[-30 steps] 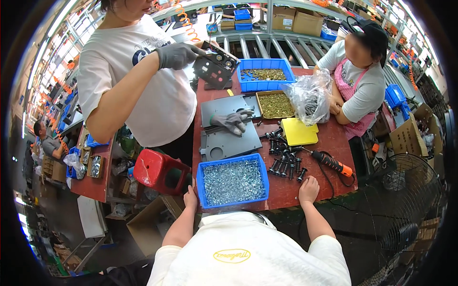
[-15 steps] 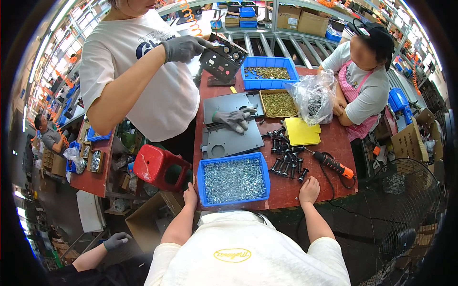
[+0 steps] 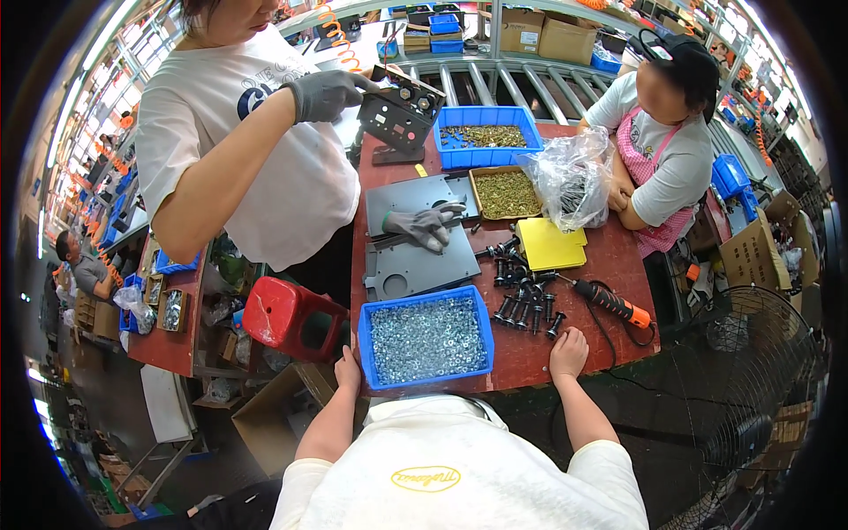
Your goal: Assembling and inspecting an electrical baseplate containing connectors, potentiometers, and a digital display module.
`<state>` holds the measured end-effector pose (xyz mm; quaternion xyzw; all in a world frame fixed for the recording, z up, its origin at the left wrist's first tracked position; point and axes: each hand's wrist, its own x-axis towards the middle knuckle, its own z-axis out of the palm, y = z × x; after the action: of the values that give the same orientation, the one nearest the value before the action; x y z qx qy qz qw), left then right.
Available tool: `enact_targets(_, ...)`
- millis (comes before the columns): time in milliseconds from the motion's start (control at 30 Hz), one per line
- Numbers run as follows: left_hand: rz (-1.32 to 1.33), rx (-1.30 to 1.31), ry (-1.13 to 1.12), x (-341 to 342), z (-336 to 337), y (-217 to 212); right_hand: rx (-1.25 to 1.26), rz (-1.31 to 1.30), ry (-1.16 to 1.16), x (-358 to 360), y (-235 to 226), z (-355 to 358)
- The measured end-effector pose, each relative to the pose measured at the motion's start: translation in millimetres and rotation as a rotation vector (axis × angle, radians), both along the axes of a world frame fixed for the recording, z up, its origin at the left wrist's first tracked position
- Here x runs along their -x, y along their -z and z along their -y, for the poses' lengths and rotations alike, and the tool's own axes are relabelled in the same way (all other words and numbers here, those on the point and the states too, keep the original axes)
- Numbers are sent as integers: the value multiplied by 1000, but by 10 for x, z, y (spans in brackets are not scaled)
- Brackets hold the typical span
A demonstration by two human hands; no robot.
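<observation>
My left hand (image 3: 347,369) is at the table's left front corner, beside a blue bin (image 3: 488,333) filled with small shiny metal nuts (image 3: 428,340). Its fingers point forward along the edge, holding nothing that I can see. At the front edge, my right hand (image 3: 570,353) rests on the red table (image 3: 609,256), fingers extended and nothing in them. Just beyond it lie several black bolts (image 3: 530,305) in a loose pile. A black and orange electric screwdriver (image 3: 618,306) lies to the right, its cord curling toward the edge.
Flat grey metal panels (image 3: 424,262) carry a grey glove (image 3: 422,226). Yellow sheets (image 3: 549,245), a clear plastic bag (image 3: 574,185), a tray of small brass-coloured parts (image 3: 505,193) and another blue bin (image 3: 488,157) lie beyond. A gloved co-worker holds a black metal plate (image 3: 402,115); another leans at right. A red stool (image 3: 283,314) stands left.
The whole view has shifted slightly, with the table's things a little further left. Both my hands stay at the table edge. The gloved hand at lower left has mostly left the picture.
</observation>
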<state>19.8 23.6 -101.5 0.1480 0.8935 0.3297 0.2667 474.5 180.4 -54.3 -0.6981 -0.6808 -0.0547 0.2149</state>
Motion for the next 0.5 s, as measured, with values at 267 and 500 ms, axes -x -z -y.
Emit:
enact_targets(267, 3, -1, 3, 22, 38, 55, 10, -3, 4, -11, 15, 12)
enact_targets(500, -1, 4, 17, 25, 99, 122, 34, -17, 9, -24, 0, 50)
